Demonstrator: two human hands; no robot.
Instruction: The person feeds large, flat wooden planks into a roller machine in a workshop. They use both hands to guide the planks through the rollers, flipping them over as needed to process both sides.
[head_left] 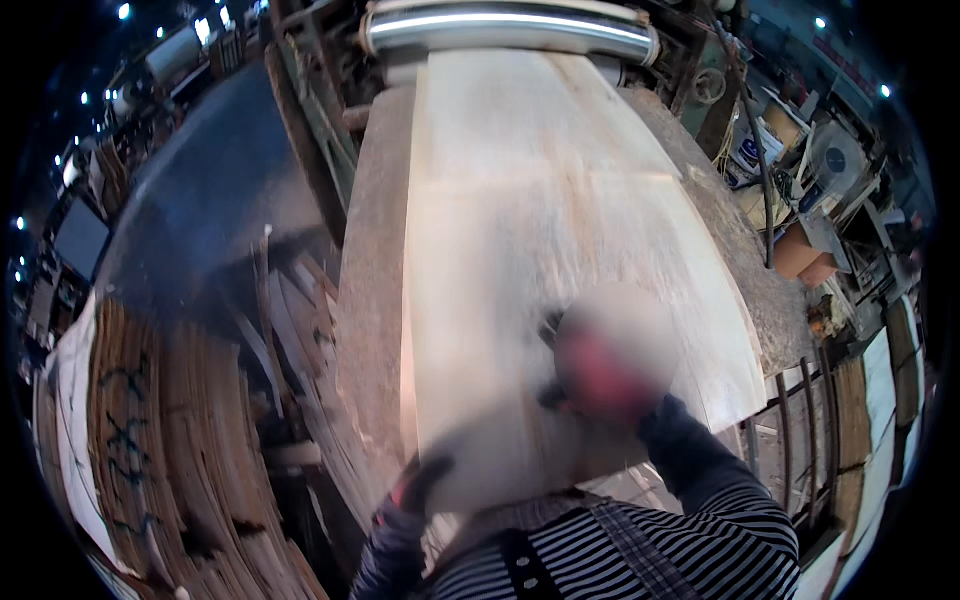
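A long, pale wood veneer sheet (480, 250) lies in front of me, running away toward a shiny metal roller (510, 35) at the far end. At the sheet's near left corner is my left hand (425, 484) in a dark glove with some red, closed on the edge. My right hand (600, 365), also gloved, reaches over the near right part of the sheet. A round blur covers most of it; its dark fingertips show apart against the wood.
A worn table (370, 270) shows along the sheet's left side. Stacked veneer (170, 440) stands at left, with loose wood strips (285, 330) beside it. On the right are metal bars (810, 435), a cardboard box (805, 255), a bucket (750, 155) and a fan-like round object (838, 157).
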